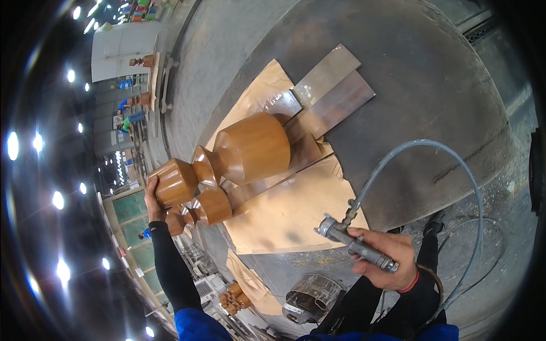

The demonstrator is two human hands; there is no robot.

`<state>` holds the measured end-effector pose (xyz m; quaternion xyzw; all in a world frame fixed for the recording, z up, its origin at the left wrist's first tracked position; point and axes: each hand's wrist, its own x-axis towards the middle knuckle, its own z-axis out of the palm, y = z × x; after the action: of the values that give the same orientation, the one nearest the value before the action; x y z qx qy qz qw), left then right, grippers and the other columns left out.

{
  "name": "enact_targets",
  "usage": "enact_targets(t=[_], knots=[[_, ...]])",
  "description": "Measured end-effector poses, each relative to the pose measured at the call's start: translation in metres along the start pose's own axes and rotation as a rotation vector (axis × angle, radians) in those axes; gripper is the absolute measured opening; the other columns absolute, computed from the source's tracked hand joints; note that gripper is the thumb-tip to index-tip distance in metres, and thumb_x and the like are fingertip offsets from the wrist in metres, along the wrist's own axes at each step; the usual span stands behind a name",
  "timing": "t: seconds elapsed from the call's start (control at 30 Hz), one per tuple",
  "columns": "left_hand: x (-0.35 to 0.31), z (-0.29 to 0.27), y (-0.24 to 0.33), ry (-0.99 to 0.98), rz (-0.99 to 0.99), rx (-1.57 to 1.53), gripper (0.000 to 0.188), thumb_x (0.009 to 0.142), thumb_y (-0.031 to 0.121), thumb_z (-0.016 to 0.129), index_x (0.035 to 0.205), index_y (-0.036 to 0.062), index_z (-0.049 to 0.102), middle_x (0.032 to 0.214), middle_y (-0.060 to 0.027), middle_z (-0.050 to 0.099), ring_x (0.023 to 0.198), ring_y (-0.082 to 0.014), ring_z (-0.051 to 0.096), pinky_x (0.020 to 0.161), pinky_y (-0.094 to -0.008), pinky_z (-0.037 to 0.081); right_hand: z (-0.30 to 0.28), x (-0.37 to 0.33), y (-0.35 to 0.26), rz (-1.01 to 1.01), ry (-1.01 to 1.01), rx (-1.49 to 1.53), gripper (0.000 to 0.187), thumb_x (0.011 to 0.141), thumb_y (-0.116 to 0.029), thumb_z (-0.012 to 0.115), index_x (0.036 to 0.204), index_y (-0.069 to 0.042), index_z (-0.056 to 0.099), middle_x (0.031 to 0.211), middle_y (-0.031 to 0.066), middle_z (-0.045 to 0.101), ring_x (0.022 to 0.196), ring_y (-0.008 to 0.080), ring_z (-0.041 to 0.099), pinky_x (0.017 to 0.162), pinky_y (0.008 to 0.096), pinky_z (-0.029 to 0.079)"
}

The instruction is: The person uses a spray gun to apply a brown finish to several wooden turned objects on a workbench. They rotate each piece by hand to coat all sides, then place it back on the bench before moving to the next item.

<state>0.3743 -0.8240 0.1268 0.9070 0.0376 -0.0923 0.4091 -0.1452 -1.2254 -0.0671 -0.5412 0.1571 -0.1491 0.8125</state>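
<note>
My left hand [153,200] grips the narrower end of a large glossy brown turned wooden piece [256,146], shaped like stacked tapered blocks with a thin waist. A smaller matching wooden piece [212,206] stands just below it in the picture, close to my left wrist. At the lower right, my right hand [393,258] is closed round a metal spray gun [357,243]. From the gun's fitting a grey hose [422,142] arcs up and round to the right. The gun is apart from both wooden pieces, and its nozzle end points left.
Brown paper [284,219] and flat boards [335,94] lie under the pieces on a large dark surface [421,108]. A metal bucket-like container [313,292] is at the bottom. More wooden pieces [234,298] sit at lower left. Another person [133,118] stands far off.
</note>
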Motion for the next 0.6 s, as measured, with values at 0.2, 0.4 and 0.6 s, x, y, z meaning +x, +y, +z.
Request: enact_targets(t=[0.2,0.4,0.6], knots=[[-0.016,-0.008,-0.013,0.071,-0.022,-0.032,0.051,0.097,0.041,0.073,0.137,0.0117,0.068,0.128,-0.0107,0.070,0.111,-0.0269,0.072,0.091,-0.0446,0.061,0.007,0.011,0.028,0.294,0.269,-0.213,0.049,0.091,-0.014,0.087,0.133,0.005,0.072,0.101,0.0208,0.081,0.090,0.0204,0.080,0.080,0.0337,0.060],[-0.040,0.016,0.002,0.167,-0.083,0.024,0.045,0.096,0.040,0.073,0.134,0.0163,0.069,0.126,-0.0093,0.067,0.106,-0.0274,0.071,0.085,-0.0436,0.062,0.017,-0.015,0.010,0.043,0.071,-0.013,0.054,0.089,-0.016,0.090,0.134,0.006,0.071,0.111,0.0225,0.081,0.094,0.0234,0.081,0.088,0.0314,0.060],[-0.044,0.025,0.009,0.112,-0.041,0.082,0.044,0.098,0.042,0.068,0.135,0.0175,0.065,0.126,-0.0091,0.066,0.107,-0.0269,0.071,0.082,-0.0457,0.062,0.003,-0.003,0.034,0.292,0.225,-0.180,0.047,0.092,-0.014,0.086,0.133,0.004,0.073,0.095,0.0183,0.079,0.085,0.0178,0.077,0.075,0.0325,0.058]])
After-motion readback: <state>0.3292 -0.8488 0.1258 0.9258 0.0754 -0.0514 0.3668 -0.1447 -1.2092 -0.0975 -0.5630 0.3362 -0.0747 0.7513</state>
